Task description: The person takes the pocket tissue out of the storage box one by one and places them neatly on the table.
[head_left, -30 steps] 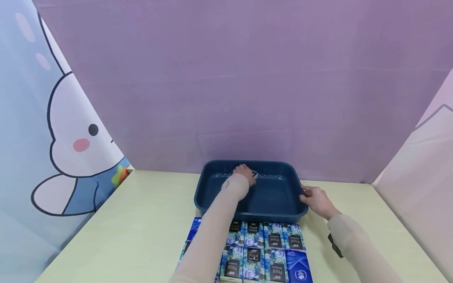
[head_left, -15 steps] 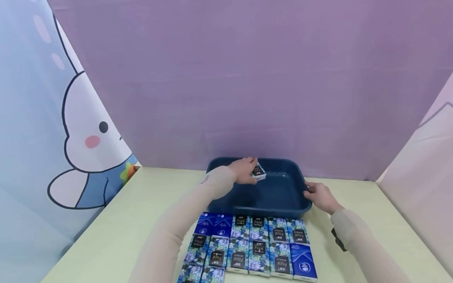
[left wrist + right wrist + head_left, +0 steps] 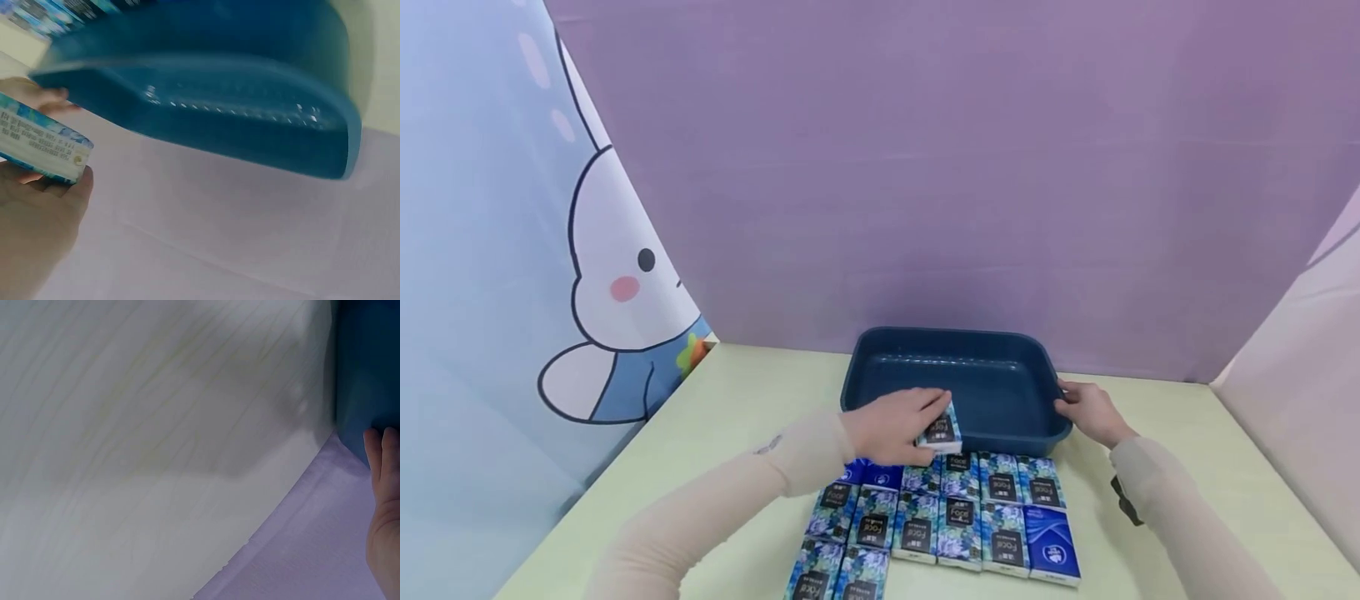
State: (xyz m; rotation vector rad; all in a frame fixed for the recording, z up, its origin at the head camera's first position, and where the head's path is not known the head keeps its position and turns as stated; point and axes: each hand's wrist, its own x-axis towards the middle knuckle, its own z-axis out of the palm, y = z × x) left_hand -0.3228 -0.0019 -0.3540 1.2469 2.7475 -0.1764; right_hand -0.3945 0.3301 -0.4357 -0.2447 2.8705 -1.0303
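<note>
My left hand (image 3: 898, 427) holds a small pack of tissues (image 3: 942, 433) with a blue floral wrapper and a dark label, over the front rim of a dark blue plastic basin (image 3: 970, 437). The left wrist view shows the white printed side of that tissue pack (image 3: 44, 140) between thumb and fingers. Inside the basin, the visible floor is bare. My right hand (image 3: 1093, 412) grips the basin's right rim; in the right wrist view its fingers (image 3: 389, 453) lie against the blue wall. Rows of similar tissue packs (image 3: 958, 529) lie flat before the basin, partly hidden by my left hand.
Among the rows, a plain blue tissue pack (image 3: 1051, 542) lies at the right end. A purple cloth backdrop (image 3: 955, 167) rises right behind the basin. Printed cloth panels close off the left and right sides of the pale table (image 3: 760, 383).
My left hand has come out of the basin's back part toward its front rim, bringing the tissue pack along. My right hand stays on the rim. The head view has turned slightly left.
</note>
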